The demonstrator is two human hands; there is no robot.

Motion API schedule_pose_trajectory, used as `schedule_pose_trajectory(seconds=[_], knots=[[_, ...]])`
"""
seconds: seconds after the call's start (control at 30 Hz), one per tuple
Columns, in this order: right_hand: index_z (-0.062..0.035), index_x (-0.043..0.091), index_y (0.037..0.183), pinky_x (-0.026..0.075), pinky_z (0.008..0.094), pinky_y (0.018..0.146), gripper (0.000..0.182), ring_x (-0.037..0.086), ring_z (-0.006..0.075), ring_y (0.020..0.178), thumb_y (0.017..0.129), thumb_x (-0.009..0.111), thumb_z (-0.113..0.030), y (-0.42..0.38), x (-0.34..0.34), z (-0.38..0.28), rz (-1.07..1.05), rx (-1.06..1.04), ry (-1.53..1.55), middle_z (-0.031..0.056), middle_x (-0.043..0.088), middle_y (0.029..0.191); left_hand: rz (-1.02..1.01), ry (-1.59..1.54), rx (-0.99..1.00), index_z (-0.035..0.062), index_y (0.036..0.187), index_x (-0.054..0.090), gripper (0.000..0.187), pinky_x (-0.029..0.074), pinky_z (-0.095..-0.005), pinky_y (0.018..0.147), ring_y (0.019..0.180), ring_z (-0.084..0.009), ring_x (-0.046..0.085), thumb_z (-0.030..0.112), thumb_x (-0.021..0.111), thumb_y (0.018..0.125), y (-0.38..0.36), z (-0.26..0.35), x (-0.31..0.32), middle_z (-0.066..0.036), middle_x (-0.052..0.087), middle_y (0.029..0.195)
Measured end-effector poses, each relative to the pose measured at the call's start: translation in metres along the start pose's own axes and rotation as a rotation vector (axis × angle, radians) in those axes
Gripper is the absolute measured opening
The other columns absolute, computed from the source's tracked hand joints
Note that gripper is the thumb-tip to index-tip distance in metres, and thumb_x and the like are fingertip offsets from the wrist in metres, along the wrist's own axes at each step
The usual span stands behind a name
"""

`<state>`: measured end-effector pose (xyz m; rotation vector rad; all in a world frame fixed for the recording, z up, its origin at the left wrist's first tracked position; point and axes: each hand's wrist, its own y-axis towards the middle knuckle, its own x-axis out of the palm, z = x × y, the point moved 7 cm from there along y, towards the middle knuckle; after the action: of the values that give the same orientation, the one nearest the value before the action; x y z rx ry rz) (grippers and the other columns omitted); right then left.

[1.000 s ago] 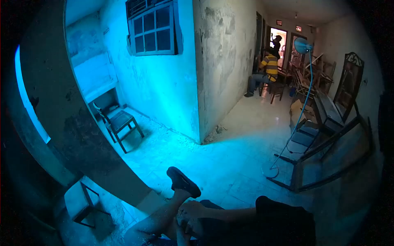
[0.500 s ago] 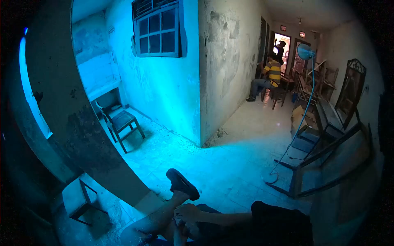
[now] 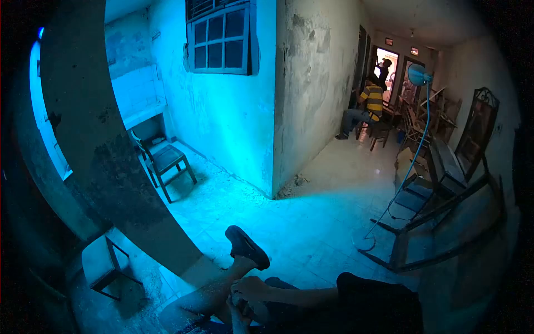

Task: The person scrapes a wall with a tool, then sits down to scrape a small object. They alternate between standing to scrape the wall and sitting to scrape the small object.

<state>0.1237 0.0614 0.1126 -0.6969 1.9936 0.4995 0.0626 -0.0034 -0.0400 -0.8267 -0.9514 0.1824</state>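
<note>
My right hand [image 3: 248, 288] reaches in from the right, its fingers curled down over my left hand. Below it, my left hand [image 3: 238, 313] comes up from the bottom edge, with its fingers bent and partly covered. The two hands meet beside my bare shin [image 3: 219, 286]. Dim light hides whatever may lie between the fingers. My raised foot wears a dark slip-on shoe [image 3: 245, 247], pointing up and away from me.
A wooden chair [image 3: 167, 161] stands by the blue-lit wall, and a stool [image 3: 101, 264] is at the lower left. A floor lamp [image 3: 420, 75] rises at right beside a tipped frame [image 3: 445, 214] and piled furniture. Farther back, a person [image 3: 371, 103] in a striped shirt sits; another stands in the doorway.
The view has turned slightly, so the room sits a little differently in it. My hands stay together by the shin, shifted slightly left in view.
</note>
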Motion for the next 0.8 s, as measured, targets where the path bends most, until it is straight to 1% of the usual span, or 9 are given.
schedule_pose_trajectory(seconds=[0.07,0.13,0.23,0.43,0.5,0.57,0.67,0.73,0.8], knots=[[-0.0133,0.058,0.081,0.044,0.0354,0.05,0.012,0.056,0.0194,0.073,0.072,0.054,-0.021,0.001,0.002,0.0,0.007,-0.033,-0.038,0.0016,0.054,0.077,0.064,-0.017,0.036,0.0062,0.089,0.052,0.057,0.035,-0.0275,0.044,0.037,-0.011,0.032,0.06,0.04,0.075,-0.02,0.005,0.023,-0.002,0.052,0.072],[-0.013,0.058,0.081,0.044,0.0348,0.05,0.013,0.056,0.019,0.073,0.071,0.055,-0.019,0.002,0.006,-0.001,0.013,-0.069,-0.073,0.0013,0.054,0.077,0.38,0.042,0.114,0.0075,0.089,0.052,0.055,0.036,-0.0275,0.043,0.038,-0.0115,0.033,0.059,0.041,0.074,-0.042,0.012,0.021,-0.002,0.052,0.072],[-0.0127,0.058,0.082,0.044,0.034,0.05,0.014,0.056,0.0185,0.073,0.07,0.055,-0.017,0.004,0.013,-0.003,0.011,-0.13,-0.127,0.0008,0.054,0.077,0.097,-0.008,0.092,0.0082,0.09,0.052,0.055,0.037,-0.028,0.046,0.043,-0.0129,0.039,0.06,0.044,0.072,-0.017,0.01,0.01,-0.003,0.052,0.074],[-0.0101,0.059,0.085,0.045,0.0313,0.05,0.02,0.055,0.0178,0.07,0.065,0.056,-0.011,0.002,0.012,-0.011,0.129,-0.307,-0.176,0.0003,0.054,0.076,0.318,-0.034,0.138,0.0076,0.091,0.052,0.056,0.038,-0.0294,0.052,0.058,-0.0148,0.043,0.059,0.046,0.071,-0.046,0.017,0.025,-0.005,0.051,0.081],[-0.0096,0.059,0.085,0.045,0.0309,0.05,0.02,0.054,0.0181,0.068,0.065,0.056,-0.011,0.002,0.004,-0.019,0.209,-0.423,-0.171,0.0008,0.054,0.075,0.195,-0.035,0.166,0.0076,0.092,0.052,0.056,0.038,-0.0297,0.054,0.062,-0.0157,0.043,0.059,0.046,0.071,-0.028,0.017,0.01,-0.006,0.051,0.085],[-0.008,0.059,0.085,0.045,0.0334,0.052,0.018,0.054,0.0205,0.065,0.069,0.055,-0.015,0.006,-0.004,-0.018,0.127,-0.282,-0.105,0.0033,0.054,0.074,0.074,-0.032,0.185,0.0076,0.093,0.052,0.057,0.038,-0.03,0.056,0.066,-0.0165,0.043,0.059,0.046,0.071,-0.022,0.018,0.014,-0.007,0.051,0.089],[-0.0069,0.058,0.082,0.044,0.037,0.055,0.017,0.055,0.023,0.065,0.073,0.053,-0.02,0.027,-0.025,-0.019,0.088,-0.185,-0.166,0.0065,0.056,0.077,0.276,-0.022,0.179,0.0078,0.093,0.052,0.058,0.038,-0.0308,0.055,0.066,-0.0163,0.043,0.06,0.044,0.071,-0.022,0.019,0.003,-0.007,0.051,0.091],[-0.0071,0.057,0.08,0.043,0.0378,0.057,0.018,0.056,0.0236,0.067,0.074,0.053,-0.023,0.049,-0.035,-0.014,0.104,-0.11,-0.048,0.0083,0.056,0.078,-0.035,-0.022,0.186,0.0081,0.099,0.05,0.061,0.037,-0.0303,0.051,0.054,-0.0141,0.04,0.061,0.042,0.071,-0.006,0.015,0.008,-0.005,0.052,0.092],[-0.0082,0.057,0.077,0.043,0.0379,0.058,0.018,0.057,0.0243,0.068,0.074,0.053,-0.026,0.072,-0.061,-0.012,0.22,-0.09,0.099,0.0099,0.057,0.078,0.065,0.011,0.217,0.0082,0.1,0.051,0.061,0.037,-0.0299,0.049,0.05,-0.013,0.038,0.061,0.042,0.071,-0.012,0.015,0.008,-0.005,0.052,0.093]])
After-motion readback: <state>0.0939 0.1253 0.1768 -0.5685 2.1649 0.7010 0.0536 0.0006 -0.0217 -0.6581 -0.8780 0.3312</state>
